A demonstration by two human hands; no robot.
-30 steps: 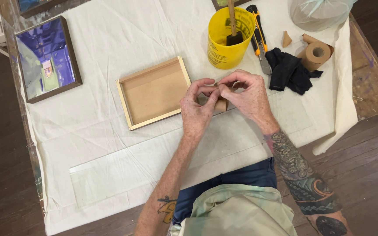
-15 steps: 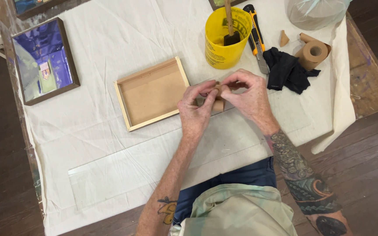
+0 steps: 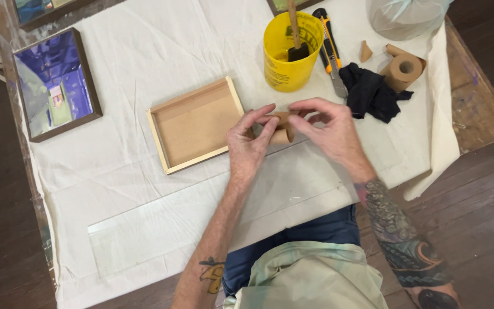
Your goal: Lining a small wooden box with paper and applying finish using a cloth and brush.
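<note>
While both hands meet over the middle of the cloth-covered table [image 3: 115, 68], they share one small thing: a short brown paper roll [image 3: 282, 128]. The left hand [image 3: 248, 147] grips the roll from its near side, thumb and fingers curled against it. The right hand [image 3: 328, 129] pinches the roll's upper edge between thumb and forefinger, the other fingers bent loosely above it. The roll lies on its side, held just above the cloth, right beside the lower right corner of a shallow wooden frame [image 3: 195, 125] that lies back side up.

Beyond the hands stands a yellow bucket [image 3: 284, 57] with a brush [image 3: 296, 40] in it. Just to its right lies a utility knife [image 3: 330, 48], then a crumpled black rag [image 3: 370, 91], and further right a larger roll of brown tape [image 3: 404, 70]. A small brown scrap [image 3: 365, 52] sits between knife and tape. A framed picture [image 3: 55, 83] in blue tones lies at the table's left edge. A sheet of glass [image 3: 161, 229] lies flat on the cloth near the person's lap.
</note>
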